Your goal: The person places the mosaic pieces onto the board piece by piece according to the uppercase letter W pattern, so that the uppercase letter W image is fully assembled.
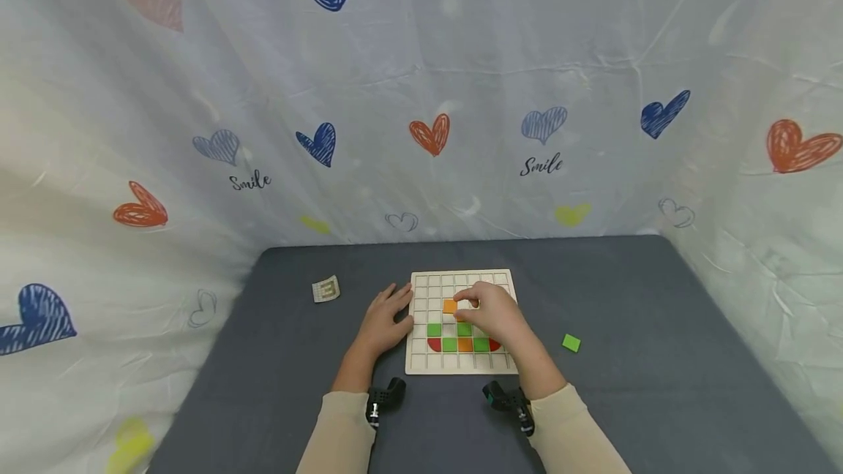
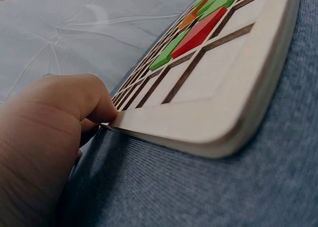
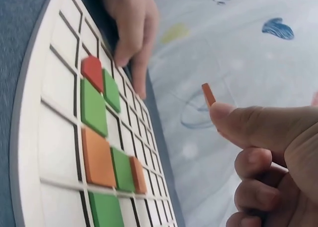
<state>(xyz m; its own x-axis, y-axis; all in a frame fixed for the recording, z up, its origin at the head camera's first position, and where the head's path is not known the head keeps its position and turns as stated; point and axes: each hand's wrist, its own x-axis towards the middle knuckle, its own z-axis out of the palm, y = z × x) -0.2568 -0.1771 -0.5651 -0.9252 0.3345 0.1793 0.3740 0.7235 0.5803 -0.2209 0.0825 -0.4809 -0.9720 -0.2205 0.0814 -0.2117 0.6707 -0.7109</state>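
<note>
My right hand [image 1: 494, 309] is over the pale grid board [image 1: 416, 364]. Between thumb and finger it pinches an orange tile [image 3: 207, 94], raised off the board in the right wrist view; the other fingers curl inward. On the board, red, green and orange tiles fill several squares, among them a green tile [image 1: 434, 330], a red rounded tile [image 2: 198, 33] and an orange tile [image 3: 98, 157]. My hand partly covers the tiles on the right. With fingers extended, my left hand [image 1: 385, 320] rests at the board's left edge, touching the rim.
A loose green tile [image 1: 571, 342] lies on the dark table [image 1: 632, 401] to the right of the board. Left of it is a small printed paper piece [image 1: 326, 289]. A curtain with hearts [image 1: 428, 196] hangs behind the table.
</note>
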